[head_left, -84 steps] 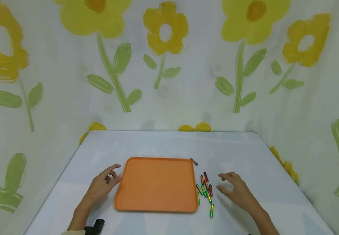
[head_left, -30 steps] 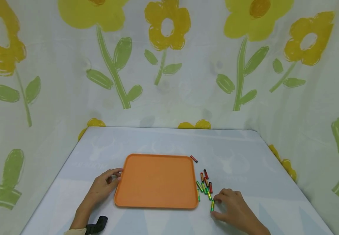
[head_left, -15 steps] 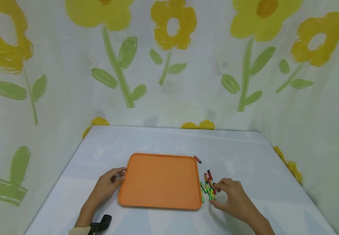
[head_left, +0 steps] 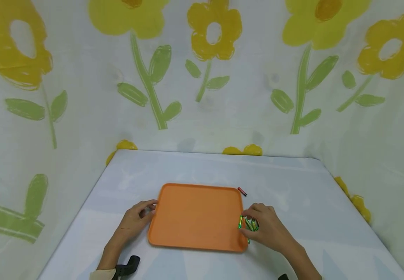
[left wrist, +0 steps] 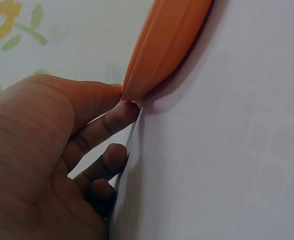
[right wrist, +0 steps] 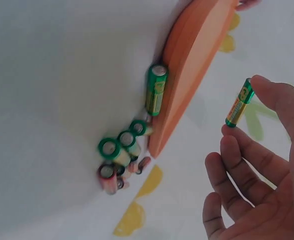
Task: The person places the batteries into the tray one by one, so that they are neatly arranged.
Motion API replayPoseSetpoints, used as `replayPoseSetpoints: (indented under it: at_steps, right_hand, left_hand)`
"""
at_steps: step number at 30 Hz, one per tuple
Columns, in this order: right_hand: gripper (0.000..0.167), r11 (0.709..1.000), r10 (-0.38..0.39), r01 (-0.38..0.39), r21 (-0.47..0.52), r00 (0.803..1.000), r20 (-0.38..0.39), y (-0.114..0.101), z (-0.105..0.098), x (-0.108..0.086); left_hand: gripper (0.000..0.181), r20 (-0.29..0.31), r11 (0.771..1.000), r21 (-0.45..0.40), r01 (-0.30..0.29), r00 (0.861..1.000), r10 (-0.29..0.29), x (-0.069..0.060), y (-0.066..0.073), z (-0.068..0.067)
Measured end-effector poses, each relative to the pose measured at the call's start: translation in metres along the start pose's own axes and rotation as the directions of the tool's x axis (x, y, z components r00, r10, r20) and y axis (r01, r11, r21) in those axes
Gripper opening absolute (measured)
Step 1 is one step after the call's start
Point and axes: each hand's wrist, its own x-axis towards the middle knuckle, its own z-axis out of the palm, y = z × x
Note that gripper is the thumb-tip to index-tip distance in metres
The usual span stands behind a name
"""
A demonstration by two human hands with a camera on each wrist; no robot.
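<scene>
My right hand [head_left: 266, 225] pinches a green-and-gold battery [right wrist: 239, 103] by its ends between thumb and finger. It is held over the right edge of the orange tray [head_left: 198, 217], above the surface. My left hand [head_left: 135, 219] holds the tray's left rim, its thumb and a finger at the edge in the left wrist view. Beside the tray's right side lie several green batteries [right wrist: 110, 148], partly hidden by my right hand in the head view. One green battery [right wrist: 157, 92] lies against the tray's side. Red batteries [right wrist: 107, 177] lie among the group.
A lone red battery [head_left: 242, 191] lies by the tray's far right corner. The white table [head_left: 202, 165] runs back to a flower-printed curtain [head_left: 244, 97]. A black band [head_left: 127, 266] is on the left wrist.
My right hand came down to the nearest green battery, pinched it, lifted it and carried it left to the tray's edge. My left hand came to the tray's left rim and stays there.
</scene>
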Motion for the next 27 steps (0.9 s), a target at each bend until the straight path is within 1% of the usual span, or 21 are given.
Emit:
replayPoseSetpoints:
  at_steps: [7,14,20,27]
  right_hand:
    - [0.030,0.999,-0.021,0.021,0.032,0.999,0.026,-0.009,0.009,0.017]
    - [0.029,0.998,-0.015,0.011,0.067,0.997,0.072,-0.020,0.017,0.032]
    - [0.029,0.996,-0.046,0.040,0.080,0.996,0.074,-0.024,0.027,0.041]
    - [0.029,0.996,-0.041,0.033,0.085,0.994,0.099,-0.029,0.038,0.050]
  left_hand:
    - [0.036,0.007,1.000,-0.005,0.024,1.000,-0.024,0.001,0.001,0.000]
    - [0.035,0.007,1.000,0.007,0.022,1.000,-0.022,0.002,-0.002,0.000]
    - [0.035,0.006,1.000,0.005,0.025,1.000,-0.025,0.003,-0.003,0.001]
    - [0.034,0.008,1.000,-0.008,0.030,1.000,-0.030,0.001,-0.001,0.000]
